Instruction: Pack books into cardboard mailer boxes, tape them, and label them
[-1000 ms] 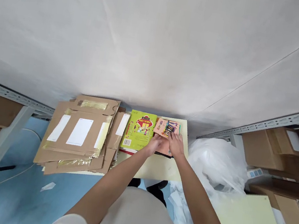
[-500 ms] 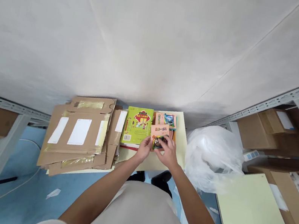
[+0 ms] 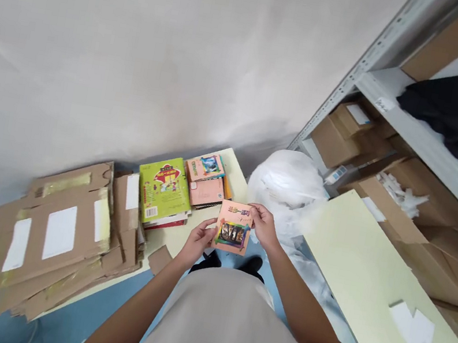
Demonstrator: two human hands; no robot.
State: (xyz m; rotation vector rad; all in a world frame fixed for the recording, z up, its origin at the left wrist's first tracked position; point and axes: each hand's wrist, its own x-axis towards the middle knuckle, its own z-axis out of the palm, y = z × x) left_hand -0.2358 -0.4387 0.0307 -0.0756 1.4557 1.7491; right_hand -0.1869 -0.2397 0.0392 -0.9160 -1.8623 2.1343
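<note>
- The small pink booklet (image 3: 233,228) is held in the air in front of the person's body, over the near edge of the pale yellow table (image 3: 176,237) and not touching it.
- Its cover faces up to the camera. The title line is at the far edge and the coloured picture is below it, so its top points away from the person.
- Its long axis runs from the person toward the wall, with the top leaning slightly to the right.
- The left hand (image 3: 198,241) grips the lower left edge, the thumb lying on the cover.
- The right hand (image 3: 264,228) grips the upper right corner, the fingers closed on the edge. The two hands are apart, with the booklet between them.
- Just beyond the booklet, a stack of pink books (image 3: 206,182) lies on the table, and a green book (image 3: 163,188) lies just beside it on the left.
- Further left is a pile of flattened cardboard boxes (image 3: 61,231).
- On the right are a white plastic bag (image 3: 284,182), a pale yellow board (image 3: 366,270) and a metal shelf (image 3: 419,139) with cartons.
</note>
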